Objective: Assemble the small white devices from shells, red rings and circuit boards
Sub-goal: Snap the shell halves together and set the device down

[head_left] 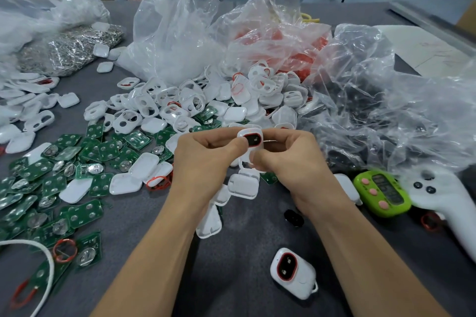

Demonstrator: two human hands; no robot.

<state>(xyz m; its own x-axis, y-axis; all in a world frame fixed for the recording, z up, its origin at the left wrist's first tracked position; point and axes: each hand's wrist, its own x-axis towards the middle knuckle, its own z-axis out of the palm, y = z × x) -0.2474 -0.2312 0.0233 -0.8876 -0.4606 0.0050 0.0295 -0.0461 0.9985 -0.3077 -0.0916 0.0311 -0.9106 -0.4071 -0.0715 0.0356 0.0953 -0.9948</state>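
Both hands hold one white device [251, 137] up above the grey surface [244, 296], its face turned to the camera, with a red ring round a dark oval window. The left hand [206, 154] pinches the device's left edge between thumb and forefinger. The right hand [286, 157] has its fingers [277, 140] curled round the right side, with the thumb pressed on the lower part. The fingers of both hands are clenched on the device.

Just behind the device lies a heap of white shells [195, 103], many with two open holes. To the left of the device and nearer the camera, green boards [64, 180] are strewn about, with closed white shell halves among them and a loose red ring [64, 249] on one board. Below the device, between the forearms, lie a few more shell halves [243, 185]. Well below it and to the right, a second device [292, 271] lies face up on the surface, red ring in place.

Behind the device and to the right, a clear bag [283, 41] holds red parts. To the right of the device sits a crumpled clear bag [373, 110] of dark parts. Below that bag are a green timer [383, 192] with pink buttons and a white controller [443, 198].
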